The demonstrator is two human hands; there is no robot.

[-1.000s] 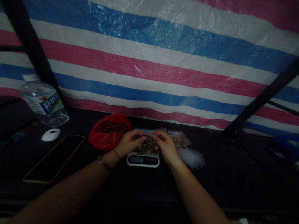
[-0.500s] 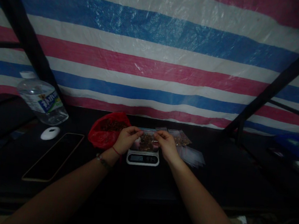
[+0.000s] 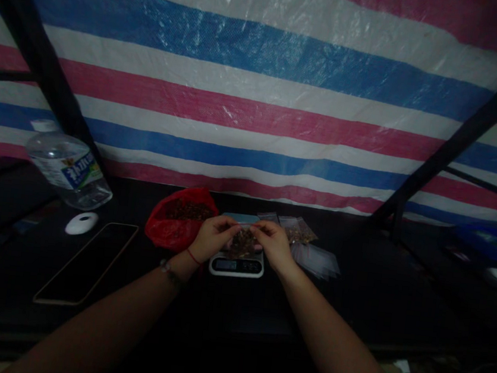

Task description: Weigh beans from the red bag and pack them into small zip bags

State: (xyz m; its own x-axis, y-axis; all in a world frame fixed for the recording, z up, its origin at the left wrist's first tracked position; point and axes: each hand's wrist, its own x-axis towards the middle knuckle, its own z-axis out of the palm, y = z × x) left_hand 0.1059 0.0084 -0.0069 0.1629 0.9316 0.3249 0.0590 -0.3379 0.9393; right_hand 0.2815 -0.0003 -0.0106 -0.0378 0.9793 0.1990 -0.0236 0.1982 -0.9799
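Observation:
Both hands meet over a small white digital scale (image 3: 236, 265) on the dark table. My left hand (image 3: 212, 237) and my right hand (image 3: 271, 242) each pinch the top edge of a small clear bag (image 3: 242, 243) filled with dark brown bits, holding it just above the scale. A red plastic bag (image 3: 179, 222) with more of the brown bits lies open immediately left of my left hand. Filled clear bags (image 3: 298, 230) and a pile of empty clear bags (image 3: 316, 259) lie right of my right hand.
A large water bottle (image 3: 68, 168) stands at the left, with a white oval object (image 3: 82, 222) and a dark phone (image 3: 87, 262) in front of it. A striped tarp (image 3: 259, 92) hangs behind. Black frame bars slant at both sides. A blue item (image 3: 489, 241) sits far right.
My hands moved apart along the bag's top edge half a second ago and have come closer together again over the scale. Nothing else has shifted.

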